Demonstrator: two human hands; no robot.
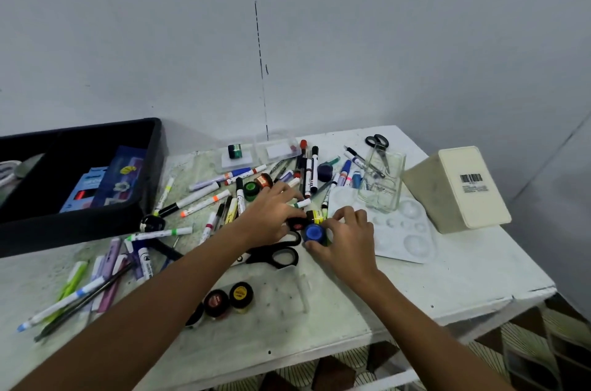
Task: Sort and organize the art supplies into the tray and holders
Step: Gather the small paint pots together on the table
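Observation:
Markers, pens and small paint jars lie scattered over the white table (463, 282). My right hand (347, 238) curls its fingers round a blue-lidded paint jar (314, 233) at the table's middle. Just to the left, my left hand (271, 214) grips a small jar with a red lid (296, 224), mostly hidden under the fingers. A yellow-labelled jar (316, 215) stands between the two hands. Large black scissors (278, 254) lie under my left wrist. Red (216, 301) and yellow (241, 293) lidded jars stand nearer to me.
A black case (150, 166) with blue boxes inside sits at the left. On the right are a clear glass holder (382, 181) with small scissors (379, 142), a cream box (457, 189) on its side and a white paint palette (403, 237). Clear plastic trays (278, 150) stand at the back.

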